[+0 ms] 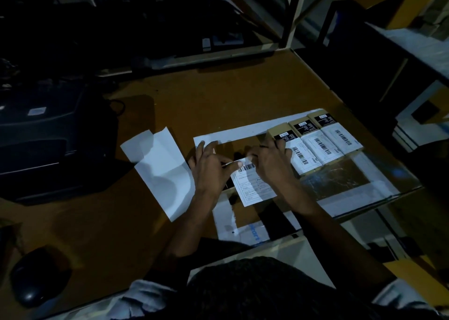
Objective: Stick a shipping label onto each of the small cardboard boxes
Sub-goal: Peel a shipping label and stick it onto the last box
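My left hand and right hand, fingertips pinched shut on the far edge of the shipping label just left of three labelled small cardboard boxes, grip thin, limp, likely tacky paper best held by corners

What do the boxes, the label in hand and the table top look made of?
Boxes: tan matte cardboard, brown edges showing around white labels.
Label: thin white printed paper, its top edge curling between the left hand and right hand.
Table: brown, matte board, probably wood fibre; dim light leaves it open.
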A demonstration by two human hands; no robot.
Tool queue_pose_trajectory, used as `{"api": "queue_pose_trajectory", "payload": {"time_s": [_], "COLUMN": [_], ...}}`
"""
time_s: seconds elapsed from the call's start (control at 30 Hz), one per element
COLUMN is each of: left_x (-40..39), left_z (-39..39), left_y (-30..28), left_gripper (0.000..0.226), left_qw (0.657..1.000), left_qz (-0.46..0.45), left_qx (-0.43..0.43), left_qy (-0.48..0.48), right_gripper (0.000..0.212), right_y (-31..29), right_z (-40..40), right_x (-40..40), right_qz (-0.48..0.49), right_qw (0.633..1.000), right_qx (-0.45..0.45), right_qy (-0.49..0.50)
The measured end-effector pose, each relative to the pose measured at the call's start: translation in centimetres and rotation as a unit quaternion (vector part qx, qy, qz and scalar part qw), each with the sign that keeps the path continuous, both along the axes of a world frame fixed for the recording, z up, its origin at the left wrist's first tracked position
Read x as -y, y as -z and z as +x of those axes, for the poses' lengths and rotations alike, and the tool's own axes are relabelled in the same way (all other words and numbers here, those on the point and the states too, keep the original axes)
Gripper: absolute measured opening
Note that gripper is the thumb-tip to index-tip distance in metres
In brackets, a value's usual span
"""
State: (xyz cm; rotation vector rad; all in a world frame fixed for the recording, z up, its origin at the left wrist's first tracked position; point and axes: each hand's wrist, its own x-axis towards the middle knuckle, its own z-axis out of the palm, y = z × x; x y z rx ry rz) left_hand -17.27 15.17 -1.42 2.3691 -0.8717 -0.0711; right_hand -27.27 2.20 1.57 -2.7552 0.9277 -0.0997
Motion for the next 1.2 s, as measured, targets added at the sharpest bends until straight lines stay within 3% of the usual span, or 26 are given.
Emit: {"api": "queue_pose_trajectory", "payload": {"time_s": [0.13,0.27,0.43,0.6,0.83,1.07,1.2], "left_x": [-0.4,-1.5,-1.4,-1.4,-1.3,-1.0,-1.2], "left_z": [0.7,1.5,1.4,1.4,1.5,1.1,0.9], "left_y": [0.6,2.0,2.9,2.9,3.7,2.6,2.1], "left_gripper": [0.029,0.026,0.019,0.021,0.032,0.032,0.031], "left_qw": [0.998,0.977,0.959,0.956,0.975,0.968,0.966], "left_qz": [0.008,-0.127,-0.212,-0.219,-0.138,-0.160,-0.154], "left_qx": [-0.041,-0.142,-0.182,-0.191,-0.171,-0.195,-0.209], "left_qy": [0.036,0.095,0.053,0.040,-0.022,-0.010,-0.013], "right_gripper": [0.030,0.035,0.034,0.030,0.023,0.021,0.033], "right_y": [-0.3,0.0,0.3,0.3,-0.3,0.0,-0.8], "right_z": [1.0,1.2,2.0,2.2,0.9,2.7,1.2], "right_x": [-0.9,-1.4,-2.6,-2.8,0.1,-4.0,-1.4], "right_qz": [0.009,0.008,0.031,0.018,-0.019,-0.007,-0.031], "right_qw": [1.000,1.000,0.998,0.998,0.999,0.999,0.998], "right_qx": [0.000,0.024,0.034,0.028,0.026,0.000,-0.040], "right_qy": [-0.006,-0.004,-0.039,-0.053,0.019,-0.047,-0.036]}}
